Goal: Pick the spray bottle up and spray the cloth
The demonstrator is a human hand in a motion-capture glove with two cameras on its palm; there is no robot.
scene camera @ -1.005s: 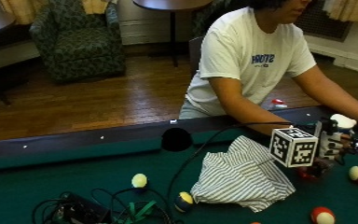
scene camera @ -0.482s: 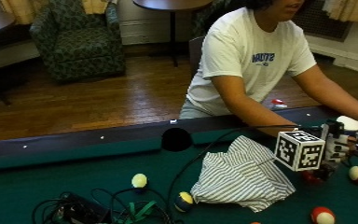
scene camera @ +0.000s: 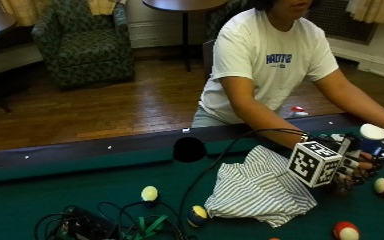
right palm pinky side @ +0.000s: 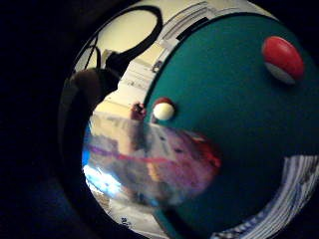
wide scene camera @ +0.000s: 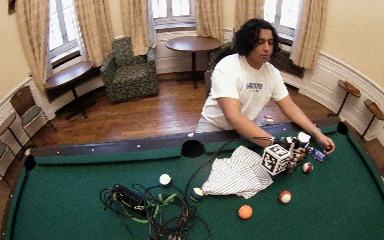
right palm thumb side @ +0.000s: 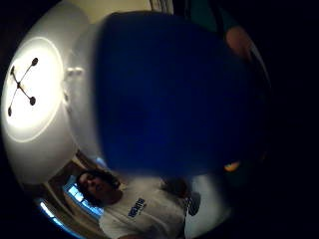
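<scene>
Now, at the green felt worktop (scene camera: 59,200), we see the black-gloved right hand (scene camera: 355,165) wrapped around the blue, white-capped spray bottle (scene camera: 372,140) just beside the striped grey-and-white cloth (scene camera: 262,190); next, we judge, aim its nozzle there and squeeze.

Both outside views face the person (scene camera: 272,65) across the pool table (wide scene camera: 79,170) (wide one higher); palm views sit close.
</scene>
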